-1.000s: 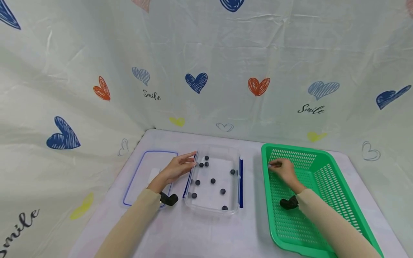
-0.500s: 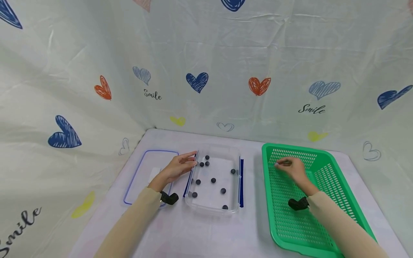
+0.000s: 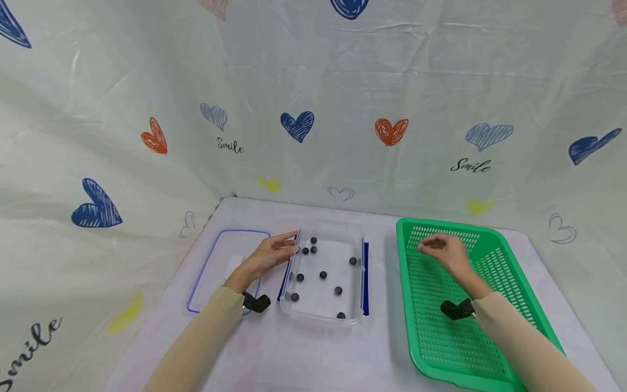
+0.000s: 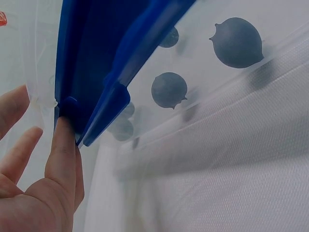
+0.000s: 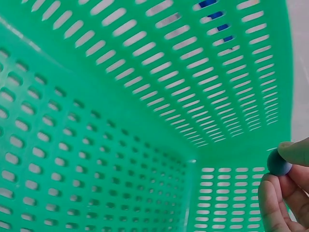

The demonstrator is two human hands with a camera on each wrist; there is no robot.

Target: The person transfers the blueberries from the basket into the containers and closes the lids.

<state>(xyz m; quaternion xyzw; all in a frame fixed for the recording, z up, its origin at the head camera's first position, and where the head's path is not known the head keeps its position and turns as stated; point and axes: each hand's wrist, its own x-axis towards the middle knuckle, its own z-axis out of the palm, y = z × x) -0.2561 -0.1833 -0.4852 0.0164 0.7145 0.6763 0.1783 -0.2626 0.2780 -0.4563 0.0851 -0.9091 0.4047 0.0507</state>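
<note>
My right hand (image 3: pixel 447 252) is over the far left part of the green basket (image 3: pixel 406 321). Its thumb and fingers pinch a dark blue blueberry (image 5: pixel 278 163). My left hand (image 3: pixel 268 257) rests against the left side of the clear plastic box (image 3: pixel 320 321), with fairly straight fingers. In the left wrist view, a fingertip (image 4: pixel 65 126) touches the box's blue side latch (image 4: pixel 104 113). Several loose blueberries lie spread over the box floor, one blueberry (image 3: pixel 323 275) near the middle. Through the box wall in the left wrist view, another blueberry (image 4: pixel 169 90) shows small points on its skin.
A clear lid with a blue rim (image 3: pixel 215 239) lies flat on the table left of the box, partly under my left forearm. Another blue latch (image 3: pixel 366 280) hangs out along the box's right side. A heart-printed curtain (image 3: pixel 343 81) stands behind the table.
My right hand has drawn back from the basket's left rim, rightward and slightly up, with the blueberry in its fingers. The left hand stays on the box.
</note>
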